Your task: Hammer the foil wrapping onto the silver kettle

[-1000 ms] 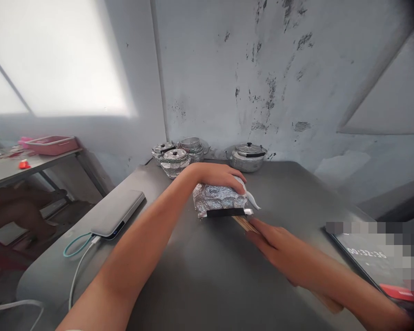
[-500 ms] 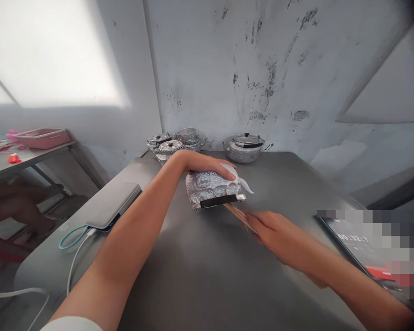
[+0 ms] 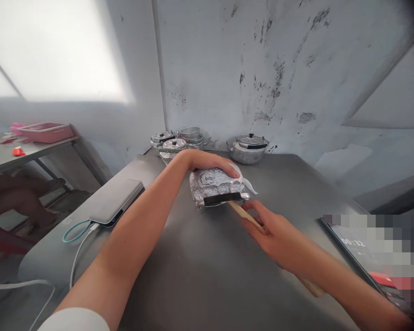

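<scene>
A silver, dented kettle [image 3: 215,182] with a curved spout [image 3: 250,186] lies tilted on the grey table. Its black-gripped handle [image 3: 221,198] faces me. My left hand [image 3: 215,162] is closed over its top; most of those fingers are hidden behind it. In my right hand [image 3: 267,227] is a flat wooden stick [image 3: 239,210], gripped between thumb and fingers. The stick's front end goes under the kettle's handle, and its tip is out of sight. Its rear end shows below my right wrist.
Several small silver pots [image 3: 174,145] stand at the back left, and a lidded pot [image 3: 250,149] at the back right. A power bank [image 3: 115,202] with cables lies left. A phone [image 3: 359,253] lies right. A pink basket [image 3: 48,132] is on another table; a person's legs show beneath.
My right hand has shifted slightly and its grip on the wooden stick has turned, showing more of the stick's flat side. The whole view has moved a little. My left hand stays on the kettle.
</scene>
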`<state>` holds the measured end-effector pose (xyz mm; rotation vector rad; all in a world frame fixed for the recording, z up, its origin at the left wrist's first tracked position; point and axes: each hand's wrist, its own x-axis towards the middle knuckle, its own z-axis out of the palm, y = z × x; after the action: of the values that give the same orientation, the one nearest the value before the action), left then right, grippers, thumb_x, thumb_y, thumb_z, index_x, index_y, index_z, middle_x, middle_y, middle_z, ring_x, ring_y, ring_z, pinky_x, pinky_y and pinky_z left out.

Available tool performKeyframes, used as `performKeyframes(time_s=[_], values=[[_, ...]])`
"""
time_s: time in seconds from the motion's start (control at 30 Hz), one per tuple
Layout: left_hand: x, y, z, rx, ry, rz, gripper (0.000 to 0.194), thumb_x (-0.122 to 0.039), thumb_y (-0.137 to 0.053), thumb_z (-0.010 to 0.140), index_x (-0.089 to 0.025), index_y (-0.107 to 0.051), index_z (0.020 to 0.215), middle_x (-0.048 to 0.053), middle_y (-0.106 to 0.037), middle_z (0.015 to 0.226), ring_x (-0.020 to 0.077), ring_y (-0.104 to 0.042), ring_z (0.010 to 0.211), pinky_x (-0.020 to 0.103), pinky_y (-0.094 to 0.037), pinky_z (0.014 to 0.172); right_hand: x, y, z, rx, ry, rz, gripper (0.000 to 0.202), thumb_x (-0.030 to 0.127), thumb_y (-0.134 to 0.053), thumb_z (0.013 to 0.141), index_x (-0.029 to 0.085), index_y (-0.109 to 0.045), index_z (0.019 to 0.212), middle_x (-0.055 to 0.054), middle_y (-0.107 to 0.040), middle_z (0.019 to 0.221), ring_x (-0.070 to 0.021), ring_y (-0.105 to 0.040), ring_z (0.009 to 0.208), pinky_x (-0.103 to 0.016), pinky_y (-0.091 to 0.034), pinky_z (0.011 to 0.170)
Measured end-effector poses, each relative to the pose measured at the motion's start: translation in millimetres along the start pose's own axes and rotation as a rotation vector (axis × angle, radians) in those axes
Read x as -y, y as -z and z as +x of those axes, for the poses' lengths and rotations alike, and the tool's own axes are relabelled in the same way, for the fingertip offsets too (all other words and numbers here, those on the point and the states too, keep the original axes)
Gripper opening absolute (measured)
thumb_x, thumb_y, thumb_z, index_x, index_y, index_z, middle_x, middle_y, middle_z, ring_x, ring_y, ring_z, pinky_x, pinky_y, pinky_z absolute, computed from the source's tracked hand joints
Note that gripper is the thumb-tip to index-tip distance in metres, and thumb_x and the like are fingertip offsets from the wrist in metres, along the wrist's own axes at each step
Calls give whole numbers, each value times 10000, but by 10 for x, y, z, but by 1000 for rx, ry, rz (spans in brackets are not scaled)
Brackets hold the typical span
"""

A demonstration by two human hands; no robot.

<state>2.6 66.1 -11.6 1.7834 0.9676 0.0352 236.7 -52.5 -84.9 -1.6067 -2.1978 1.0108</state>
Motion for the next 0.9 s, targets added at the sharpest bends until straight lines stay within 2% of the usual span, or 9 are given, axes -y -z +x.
performKeyframes(time_s=[0.13,0.23,0.33,0.47,0.57,0.67,0.77,0.83,0.9], values=[[23,60,-74,-57,21,57,659,-608,-672,762,-346,-551,1354,-35,-573,1399,260,-568,1212,334,-453,1040,-17,-60,6,-42,79,-70,329,485,-360,972,277,-508,1180,26,-580,676,-156,-523,564,-267,-372,528],[24,94,-129,-121,46,194,684,-667,-634,749,-408,-522,1372,-62,-508,1462,280,-527,1263,343,-457,1027,-15,-95,7,-63,97,-43,352,466,-331,983,275,-515,1214,12,-600,692,-169,-554,588,-278,-385,557],[-12,78,-149,-294,-4,409,719,-713,-603,730,-433,-495,1383,-64,-467,1490,296,-450,1328,368,-412,1055,-16,-134,24,-74,118,-25,387,430,-326,984,284,-488,1304,4,-619,714,-176,-565,596,-279,-389,557],[-92,13,-145,-455,-53,568,711,-733,-575,731,-344,-564,1325,-2,-572,1379,295,-502,1262,345,-422,1012,-23,-169,47,-71,132,-13,449,392,-311,986,294,-433,1407,-2,-625,750,-171,-552,584,-275,-386,541],[-166,-45,-168,-475,-67,645,650,-742,-552,759,-330,-624,1256,-12,-599,1344,287,-526,1230,332,-435,985,-22,-189,45,-71,150,-6,465,367,-303,989,326,-411,1439,7,-610,747,-164,-539,594,-273,-396,559],[-256,-149,-204,-437,-33,709,673,-764,-518,778,-354,-593,1306,-24,-554,1410,311,-497,1267,368,-418,1012,-15,-215,34,-80,186,-19,470,341,-302,988,359,-404,1447,25,-580,717,-152,-504,587,-271,-401,582],[-335,-298,-208,-402,99,728,904,-806,-584,681,-366,-424,1454,2,-424,1529,376,-443,1315,432,-415,1021,-8,-237,27,-85,193,-29,467,327,-287,989,348,-424,1435,40,-528,662,-139,-445,537,-264,-381,566],[-358,-380,-186,-400,158,751,1088,-776,-690,576,-354,-317,1507,39,-404,1541,402,-444,1309,448,-440,993,-5,-241,23,-86,180,-30,461,335,-284,990,325,-452,1419,44,-496,632,-134,-415,513,-259,-358,544],[-348,-414,-162,-413,155,789,1178,-738,-754,504,-343,-290,1512,68,-430,1518,406,-456,1294,453,-458,972,-1,-237,17,-80,168,-16,467,344,-285,991,313,-448,1428,45,-483,623,-130,-399,502,-253,-343,530]])
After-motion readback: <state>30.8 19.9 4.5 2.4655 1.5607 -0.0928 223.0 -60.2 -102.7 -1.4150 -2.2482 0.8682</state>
